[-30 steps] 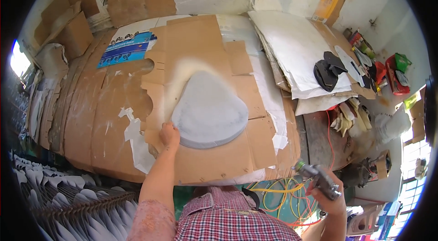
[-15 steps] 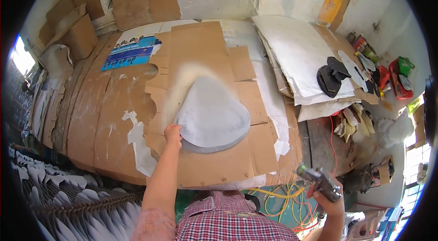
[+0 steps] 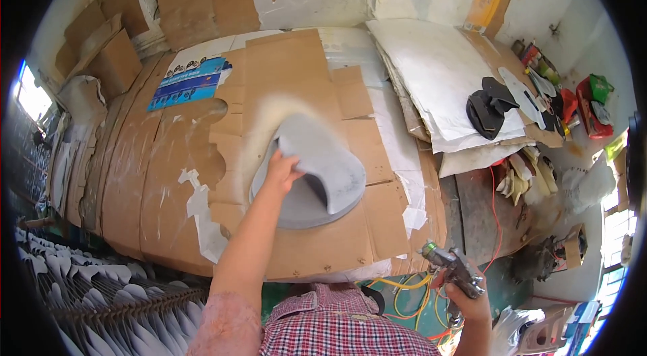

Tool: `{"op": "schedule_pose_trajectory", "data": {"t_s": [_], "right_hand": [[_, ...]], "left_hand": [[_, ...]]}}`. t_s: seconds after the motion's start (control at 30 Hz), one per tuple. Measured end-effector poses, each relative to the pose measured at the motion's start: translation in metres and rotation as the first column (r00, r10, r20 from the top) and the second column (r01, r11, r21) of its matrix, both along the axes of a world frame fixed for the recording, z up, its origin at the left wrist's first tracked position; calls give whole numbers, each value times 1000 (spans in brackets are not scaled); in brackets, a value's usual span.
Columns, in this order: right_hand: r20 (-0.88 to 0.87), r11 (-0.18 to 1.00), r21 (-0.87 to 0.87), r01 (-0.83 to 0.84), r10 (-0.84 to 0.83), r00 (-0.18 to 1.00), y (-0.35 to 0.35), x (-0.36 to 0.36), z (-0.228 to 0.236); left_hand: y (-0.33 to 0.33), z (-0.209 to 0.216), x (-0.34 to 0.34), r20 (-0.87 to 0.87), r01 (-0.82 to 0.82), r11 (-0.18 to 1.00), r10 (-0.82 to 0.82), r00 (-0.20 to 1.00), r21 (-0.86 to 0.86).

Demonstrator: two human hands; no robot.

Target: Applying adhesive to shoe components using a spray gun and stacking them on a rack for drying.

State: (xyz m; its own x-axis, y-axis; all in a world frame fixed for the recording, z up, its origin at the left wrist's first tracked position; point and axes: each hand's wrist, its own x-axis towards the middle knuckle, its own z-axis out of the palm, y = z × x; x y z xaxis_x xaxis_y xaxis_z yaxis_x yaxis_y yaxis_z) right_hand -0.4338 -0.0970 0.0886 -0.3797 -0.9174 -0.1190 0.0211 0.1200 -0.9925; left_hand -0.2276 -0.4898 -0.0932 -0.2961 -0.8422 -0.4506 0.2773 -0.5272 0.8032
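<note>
A stack of grey, rounded-triangular sheets (image 3: pixel 291 213) lies on the cardboard-covered table in front of me. My left hand (image 3: pixel 282 168) pinches the left edge of the top grey sheet (image 3: pixel 320 143) and bends it up and over toward the right. A dark gap shows under the curled part, while the far and right parts still rest on the stack. My right hand (image 3: pixel 466 300) is wrapped round a metal spray gun (image 3: pixel 455 268) beyond the table's near right edge, its nozzle turned toward the table.
Pale overspray marks the cardboard (image 3: pixel 290 63) around the stack. A pile of white sheets (image 3: pixel 438 79) with black pieces (image 3: pixel 492 110) on it sits at the right. Yellow hoses (image 3: pixel 408 295) loop on the floor. At lower left stand rows of many grey-white pieces (image 3: pixel 121 295).
My left hand has moved right and away from me, lifting and folding the top sheet's left edge off the stack. The spray gun has shifted slightly left.
</note>
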Motion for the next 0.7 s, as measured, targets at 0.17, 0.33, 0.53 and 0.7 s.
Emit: {"op": "schedule_pose_trajectory", "data": {"t_s": [0.17,0.33,0.53,0.7], "right_hand": [[-56,994,67,-83,87,995,8,-3,-2],[23,997,75,-20,18,1000,12,2,17],[14,975,77,-207,206,978,19,7,21],[-158,990,116,78,-59,986,19,25,50]], "left_hand": [[-43,113,-88,-428,22,983,-100,898,-184],[-64,223,-83,-669,-135,968,-43,742,-212],[-72,271,25,-815,-226,898,-207,541,-378],[-53,266,157,-812,-285,854,-234,535,-434]]}}
